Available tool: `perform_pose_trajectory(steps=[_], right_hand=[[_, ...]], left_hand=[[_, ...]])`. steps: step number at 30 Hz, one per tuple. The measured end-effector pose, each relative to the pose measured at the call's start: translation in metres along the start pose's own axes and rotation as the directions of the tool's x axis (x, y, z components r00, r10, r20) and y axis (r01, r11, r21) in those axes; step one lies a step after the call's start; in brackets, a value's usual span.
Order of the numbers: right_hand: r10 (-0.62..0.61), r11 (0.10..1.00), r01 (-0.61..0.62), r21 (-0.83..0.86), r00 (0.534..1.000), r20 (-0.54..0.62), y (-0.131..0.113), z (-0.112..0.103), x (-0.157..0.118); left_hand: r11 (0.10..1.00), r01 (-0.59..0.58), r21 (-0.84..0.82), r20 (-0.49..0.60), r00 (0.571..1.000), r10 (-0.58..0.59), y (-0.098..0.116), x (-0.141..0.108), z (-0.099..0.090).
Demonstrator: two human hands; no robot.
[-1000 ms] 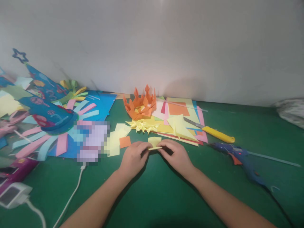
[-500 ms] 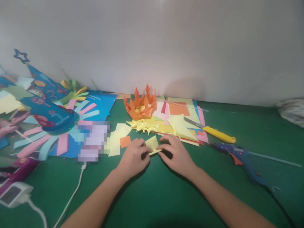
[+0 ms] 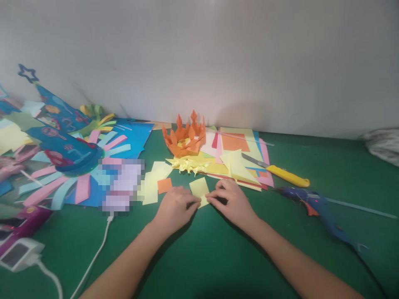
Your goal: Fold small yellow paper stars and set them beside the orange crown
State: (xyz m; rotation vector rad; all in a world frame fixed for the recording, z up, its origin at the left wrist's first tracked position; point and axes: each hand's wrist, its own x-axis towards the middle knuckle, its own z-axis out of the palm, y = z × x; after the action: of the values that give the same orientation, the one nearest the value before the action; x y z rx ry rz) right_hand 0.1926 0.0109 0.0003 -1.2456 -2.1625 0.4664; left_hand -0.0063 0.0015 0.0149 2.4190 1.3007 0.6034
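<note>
A small pale yellow paper lies between my hands on the green table. My left hand pinches its lower left edge between thumb and fingertips. At its lower right edge, the thumb and index finger of my right hand pinch it too. A small orange square rests just beyond my left hand, beside several pale yellow sheets. Behind the held paper are crumpled yellow paper pieces and a folded orange paper crown.
A yellow-handled cutter and a blue glue gun with its cord lie right. Stacked coloured papers are at the back. Decorated blue cones, a blurred-out object and white cables occupy the left.
The yellow paper now lies flatter and shows more of its surface, with its lower edge nearer me. The fingers of both hands have drawn closer together around its lower edge.
</note>
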Motion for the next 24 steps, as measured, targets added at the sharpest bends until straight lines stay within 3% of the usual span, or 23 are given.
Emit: perform_pose_trajectory(steps=[9,24], right_hand=[[0.078,0.995,-0.079,0.06,0.997,0.028,-0.0036,0.0001,0.0014],[0.104,0.994,-0.103,-0.019,0.992,0.064,-0.0104,0.0025,0.0035]], left_hand=[[0.997,0.07,0.018,0.063,0.996,-0.071,0.0023,-0.0003,-0.0029],[0.996,0.09,0.027,0.109,0.99,-0.092,0.0011,-0.0021,-0.006]])
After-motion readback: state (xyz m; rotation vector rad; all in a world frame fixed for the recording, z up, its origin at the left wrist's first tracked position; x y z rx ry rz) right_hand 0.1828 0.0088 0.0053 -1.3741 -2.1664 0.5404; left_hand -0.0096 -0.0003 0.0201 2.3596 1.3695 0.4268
